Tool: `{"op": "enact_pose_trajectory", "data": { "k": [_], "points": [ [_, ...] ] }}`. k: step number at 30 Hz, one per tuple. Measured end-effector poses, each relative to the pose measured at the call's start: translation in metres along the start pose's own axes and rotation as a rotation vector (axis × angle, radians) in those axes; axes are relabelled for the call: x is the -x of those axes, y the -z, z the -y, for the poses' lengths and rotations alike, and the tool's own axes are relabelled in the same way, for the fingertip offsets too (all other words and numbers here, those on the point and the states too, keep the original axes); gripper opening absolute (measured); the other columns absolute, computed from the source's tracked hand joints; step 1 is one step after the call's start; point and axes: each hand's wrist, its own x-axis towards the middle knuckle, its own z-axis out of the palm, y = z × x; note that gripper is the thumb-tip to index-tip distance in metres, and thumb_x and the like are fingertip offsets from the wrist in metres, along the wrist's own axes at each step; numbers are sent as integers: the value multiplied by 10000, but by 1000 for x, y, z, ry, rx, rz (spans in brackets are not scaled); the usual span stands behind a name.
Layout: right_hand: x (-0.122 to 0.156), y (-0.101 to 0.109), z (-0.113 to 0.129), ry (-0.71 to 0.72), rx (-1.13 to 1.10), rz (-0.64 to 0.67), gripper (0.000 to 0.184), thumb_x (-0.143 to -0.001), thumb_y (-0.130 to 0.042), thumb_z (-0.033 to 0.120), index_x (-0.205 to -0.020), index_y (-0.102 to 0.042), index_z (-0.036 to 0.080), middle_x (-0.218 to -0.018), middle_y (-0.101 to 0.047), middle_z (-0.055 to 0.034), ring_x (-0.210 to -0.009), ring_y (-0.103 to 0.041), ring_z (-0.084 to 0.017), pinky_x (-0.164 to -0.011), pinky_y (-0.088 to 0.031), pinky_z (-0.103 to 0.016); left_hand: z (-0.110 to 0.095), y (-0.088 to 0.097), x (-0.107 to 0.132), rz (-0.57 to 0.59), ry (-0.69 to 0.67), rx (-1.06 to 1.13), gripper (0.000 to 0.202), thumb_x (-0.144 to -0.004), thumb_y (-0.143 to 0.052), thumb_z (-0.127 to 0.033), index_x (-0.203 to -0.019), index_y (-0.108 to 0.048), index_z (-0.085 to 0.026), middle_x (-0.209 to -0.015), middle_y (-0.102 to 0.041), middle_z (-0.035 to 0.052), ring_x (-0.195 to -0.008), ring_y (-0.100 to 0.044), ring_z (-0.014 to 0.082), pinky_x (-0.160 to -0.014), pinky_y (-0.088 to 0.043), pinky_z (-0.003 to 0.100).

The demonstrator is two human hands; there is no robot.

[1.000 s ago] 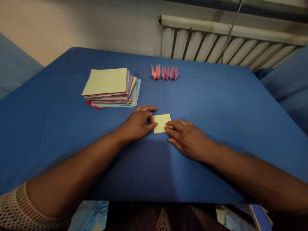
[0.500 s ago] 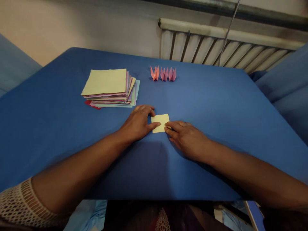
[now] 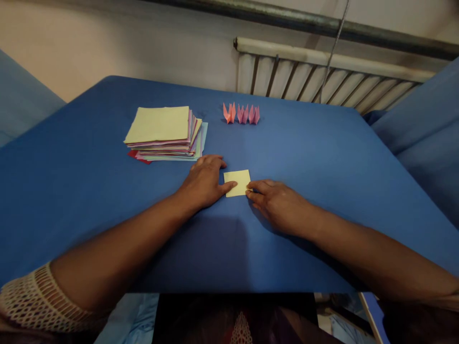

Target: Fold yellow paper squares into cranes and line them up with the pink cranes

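A small square of folded yellow paper (image 3: 238, 178) lies flat on the blue-covered table. My left hand (image 3: 204, 181) rests at its left side, thumb stretched onto the paper's face and the other fingers spread on the cloth beyond. At the right edge, my right hand (image 3: 281, 205) pinches the paper between thumb and fingertips, which hide the lower right part of that edge.
Left of centre stands a stack of coloured paper sheets (image 3: 158, 124), a yellow one on top. Three folded paper figures, one orange (image 3: 229, 113) and two pink (image 3: 248, 114), stand in a row farther back. A radiator (image 3: 265, 76) is behind the table (image 3: 304, 143).
The view has tilted up slightly. My left index finger has come off the paper's top left corner; its thumb stays on the paper. My right hand keeps its pinch at the right edge.
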Motion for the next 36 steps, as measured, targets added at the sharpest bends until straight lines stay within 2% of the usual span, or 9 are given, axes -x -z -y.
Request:
{"op": "enact_pose_trajectory", "data": {
  "k": [6,9,17,20,22,25,27,31,36],
  "points": [
    [-9,-11,-7,-40,-146,-126,287,-983,-454,236,-1011,-725,150,-1117,-664,-114,-964,-597,-224,-873,-518,-388,2,6,-2,34,74,-26,435,-691,-729,-527,-928,-623,-178,-1311,-551,144,-1255,-445,352,-1089,-333,497],
    [-11,-14,-9,-56,-172,-183,245,-964,-495,240,-968,-724,154,-1160,-635,-127,-1018,-583,-233,-894,-509,-406,0,5,-3,29,105,16,409,-667,-753,-497,-882,-602,-183,-1307,-563,143,-1254,-445,360,-1076,-345,507],
    [-10,-18,-13,-60,-169,-243,155,-921,-557,230,-942,-707,193,-1448,-453,-132,-1362,-390,-303,-1055,-385,-522,-11,4,2,50,99,312,383,-753,-686,-331,-1089,-541,-216,-987,-684,48,-973,-651,260,-881,-494,418],
    [-11,-16,-16,-75,-212,-312,125,-915,-558,227,-959,-674,205,-1440,-468,-124,-1342,-420,-289,-1050,-382,-512,-13,0,1,4,92,602,455,-783,-653,-302,-1193,-478,-208,-961,-676,35,-922,-672,219,-842,-521,388],
    [-12,-13,-18,-99,-262,-429,135,-916,-550,230,-1019,-635,212,-1428,-482,-125,-1318,-449,-272,-1046,-385,-498,-14,-2,-1,3,80,822,482,-794,-642,-285,-1226,-445,-198,-961,-665,32,-887,-682,194,-796,-540,351],
    [-15,-10,-20,-159,-393,-593,246,-902,-583,291,-1137,-567,224,-1352,-544,-128,-1218,-532,-251,-996,-430,-461,-18,-1,-2,25,43,882,535,-793,-655,-271,-1278,-445,-189,-947,-662,29,-861,-679,178,-768,-543,324],
    [-18,-12,-21,-220,-549,-615,358,-853,-653,368,-1165,-541,230,-1197,-625,-100,-1018,-613,-219,-874,-492,-399,-24,2,1,58,-5,801,551,-805,-651,-282,-1315,-462,-194,-943,-671,31,-860,-672,179,-772,-538,326],
    [-27,-20,-21,-372,-988,-501,401,-742,-740,443,-1026,-561,222,-818,-630,14,-623,-555,-121,-584,-462,-274,-34,4,7,97,-97,686,571,-799,-661,-291,-1340,-492,-219,-1061,-670,54,-945,-659,200,-842,-529,349],
    [-33,-23,-20,-433,-1384,-375,300,-710,-736,420,-744,-525,210,-638,-581,52,-555,-542,-103,-548,-441,-255,-36,0,8,-13,-9,857,682,-747,-698,-249,-1374,-429,-237,-1218,-576,76,-775,-628,118,-699,-544,280]
  ]
}}
